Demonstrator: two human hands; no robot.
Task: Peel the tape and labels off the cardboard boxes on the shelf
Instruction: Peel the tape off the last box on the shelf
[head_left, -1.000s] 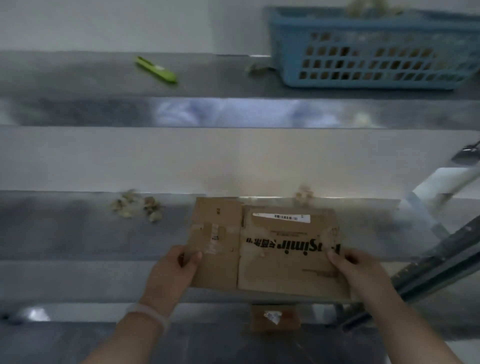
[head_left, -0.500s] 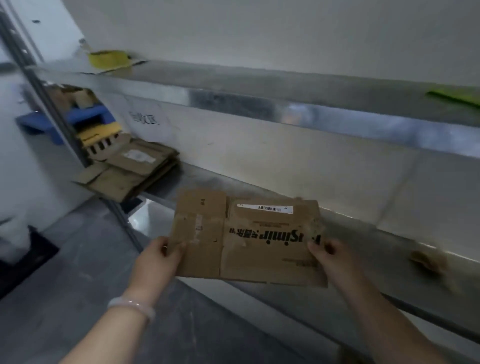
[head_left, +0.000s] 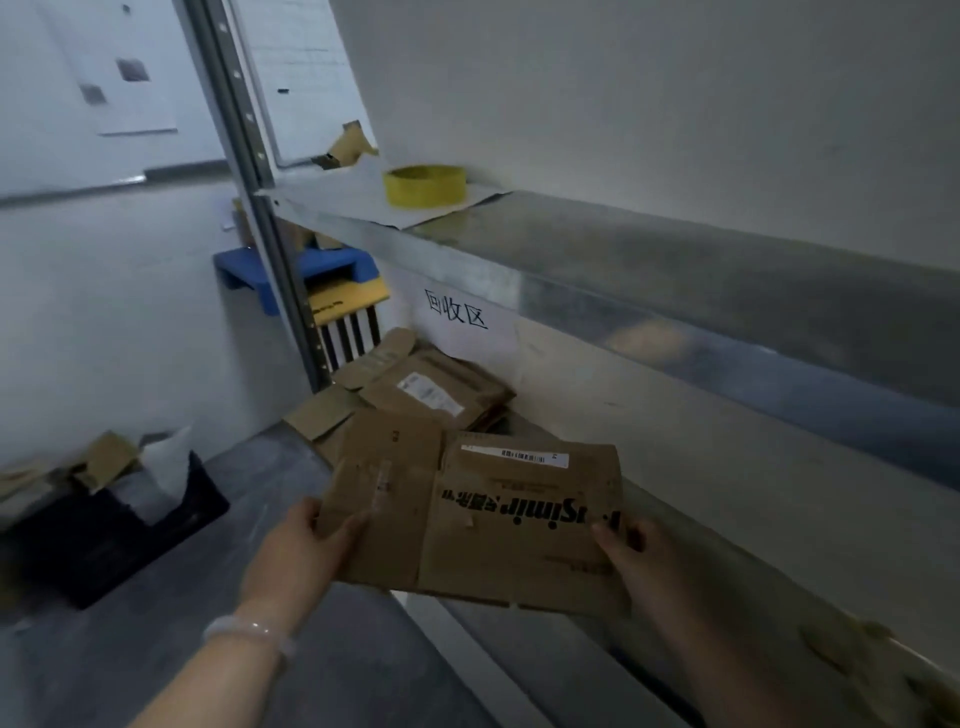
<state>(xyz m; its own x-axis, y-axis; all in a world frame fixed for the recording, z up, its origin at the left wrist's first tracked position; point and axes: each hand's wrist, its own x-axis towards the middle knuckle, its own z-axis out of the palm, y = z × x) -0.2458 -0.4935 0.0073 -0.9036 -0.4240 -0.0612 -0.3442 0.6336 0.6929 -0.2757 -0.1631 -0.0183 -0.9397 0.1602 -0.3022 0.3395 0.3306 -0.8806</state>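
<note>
With our left hand (head_left: 301, 551) and right hand (head_left: 636, 551) gripping the flattened box (head_left: 483, 519), we should steady it — then peel its barcode label (head_left: 514, 456) slowly.

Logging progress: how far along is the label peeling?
Done, apparently: brown scraps lie on the shelf. In hand: left hand and right hand grip a flattened cardboard box bearing a barcode label. Left: that label, plus the shipping label on the stack of flattened boxes.
</note>
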